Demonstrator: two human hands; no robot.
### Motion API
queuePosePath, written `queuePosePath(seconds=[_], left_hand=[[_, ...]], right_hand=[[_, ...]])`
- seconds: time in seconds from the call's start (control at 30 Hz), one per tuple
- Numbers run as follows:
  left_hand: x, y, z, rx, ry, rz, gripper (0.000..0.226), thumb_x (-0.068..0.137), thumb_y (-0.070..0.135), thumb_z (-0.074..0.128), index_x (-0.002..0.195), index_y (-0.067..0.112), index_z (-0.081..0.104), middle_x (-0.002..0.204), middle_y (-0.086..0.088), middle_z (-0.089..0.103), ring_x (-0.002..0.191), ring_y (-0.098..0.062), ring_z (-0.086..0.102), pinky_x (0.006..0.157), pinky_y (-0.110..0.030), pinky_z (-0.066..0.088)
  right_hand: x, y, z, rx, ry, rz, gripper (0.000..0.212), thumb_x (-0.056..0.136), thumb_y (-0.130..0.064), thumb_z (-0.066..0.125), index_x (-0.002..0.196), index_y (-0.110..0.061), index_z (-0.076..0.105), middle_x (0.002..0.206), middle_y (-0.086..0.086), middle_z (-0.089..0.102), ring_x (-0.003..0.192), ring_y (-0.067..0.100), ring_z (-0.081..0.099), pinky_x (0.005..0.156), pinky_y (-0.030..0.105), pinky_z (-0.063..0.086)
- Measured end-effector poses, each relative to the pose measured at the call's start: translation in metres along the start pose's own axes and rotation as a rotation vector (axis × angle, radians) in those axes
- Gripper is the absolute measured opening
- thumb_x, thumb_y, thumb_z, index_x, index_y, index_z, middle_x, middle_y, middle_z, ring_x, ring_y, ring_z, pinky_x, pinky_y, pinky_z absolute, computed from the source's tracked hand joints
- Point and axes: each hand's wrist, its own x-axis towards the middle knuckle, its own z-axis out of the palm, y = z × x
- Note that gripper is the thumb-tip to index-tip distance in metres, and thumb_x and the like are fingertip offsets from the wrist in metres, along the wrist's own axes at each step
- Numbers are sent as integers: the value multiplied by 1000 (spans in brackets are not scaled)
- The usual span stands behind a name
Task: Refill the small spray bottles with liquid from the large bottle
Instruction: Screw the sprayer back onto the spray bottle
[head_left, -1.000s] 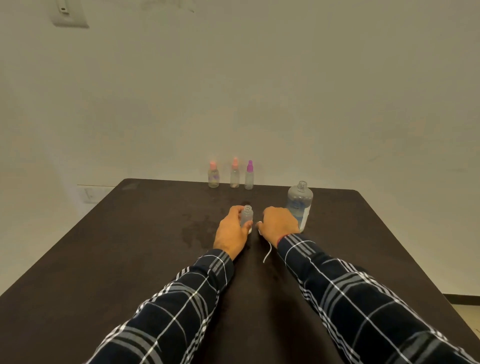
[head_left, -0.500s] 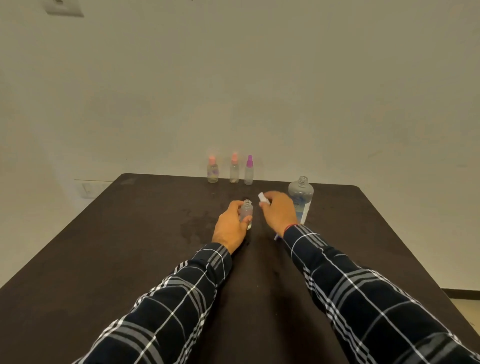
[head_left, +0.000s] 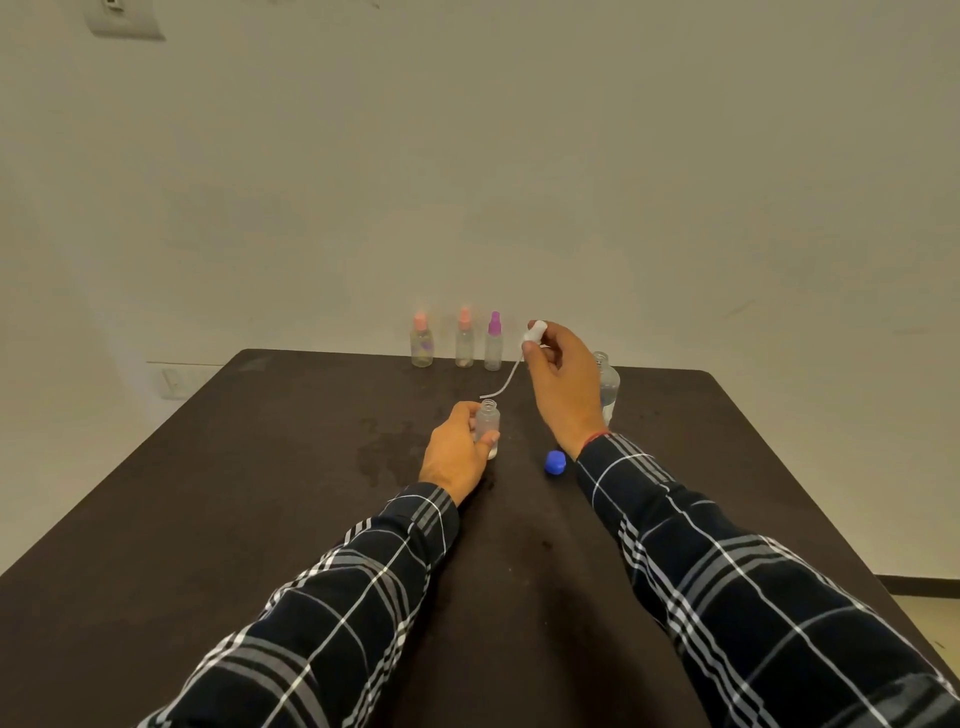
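On the table (head_left: 208, 493), the left hand (head_left: 457, 452) grips an open small bottle (head_left: 488, 421), upright. Above it the right hand (head_left: 563, 384) pinches a white spray head (head_left: 535, 331), its tube (head_left: 506, 384) curving down to the bottle's mouth. Behind that hand stands the uncapped big bottle (head_left: 609, 384); a blue cap (head_left: 555, 462) lies by the wrist.

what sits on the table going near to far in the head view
blue cap → open small bottle, held by the left hand → large bottle → three capped spray bottles at the far edge
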Motion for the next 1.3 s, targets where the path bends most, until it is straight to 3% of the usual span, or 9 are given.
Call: queuePosePath(seconds=[0.1, 0.3, 0.47, 0.73, 1.0, 1.17, 1.3], left_hand=[[-1, 1, -1, 0, -1, -7, 45, 100, 25, 60, 142, 18, 44, 136, -6, 58, 122, -19, 57, 95, -26, 42], [-2, 3, -1, 11, -4, -14, 44, 100, 26, 60, 141, 19, 44, 136, -5, 58, 121, -19, 57, 97, -28, 43], [-2, 4, -1, 17, -5, -16, 46, 100, 26, 60, 142, 19, 43, 136, -5, 58, 121, -20, 57, 100, -32, 45], [-3, 3, -2, -7, -6, 3, 44, 99, 23, 61, 139, 18, 45, 132, -5, 61, 117, -20, 60, 100, -33, 47], [-1, 1, -1, -9, -10, 4, 44, 99, 25, 61, 140, 19, 44, 132, -4, 59, 117, -18, 59, 100, -32, 46], [-1, -1, 0, -22, 4, 23, 43, 98, 24, 63, 138, 19, 46, 131, -4, 61, 116, -18, 61, 100, -31, 47], [-1, -1, 0, -33, 3, 26, 43, 99, 23, 62, 138, 18, 46, 131, -4, 61, 117, -18, 60, 93, -25, 43]], right_hand=[[1, 3, -1, -32, -37, 12, 29, 99, -23, 58, 128, -21, 60, 107, -5, 65, 93, 4, 61, 74, 4, 46], [1, 10, 0, -110, -71, -30, 33, 100, -26, 57, 132, -19, 58, 114, -2, 63, 98, 7, 60, 81, 10, 46], [1, 11, 4, -112, -120, -74, 34, 100, -23, 57, 133, -16, 58, 119, 0, 63, 103, 11, 61, 90, 23, 51], [0, 7, 7, -69, -207, -72, 29, 100, -23, 58, 129, -20, 60, 112, -8, 64, 100, 0, 59, 82, 3, 44], [1, 15, 5, -21, -223, 8, 29, 97, -22, 61, 126, -19, 62, 112, -2, 68, 104, 9, 63, 91, 20, 51], [-2, 25, 10, -34, -306, 97, 32, 95, -17, 64, 126, -23, 58, 111, -2, 70, 101, 7, 66, 86, 16, 52], [-3, 33, 16, -121, -348, 109, 31, 93, -17, 65, 123, -25, 62, 109, -4, 71, 99, 5, 66, 90, 21, 53]])
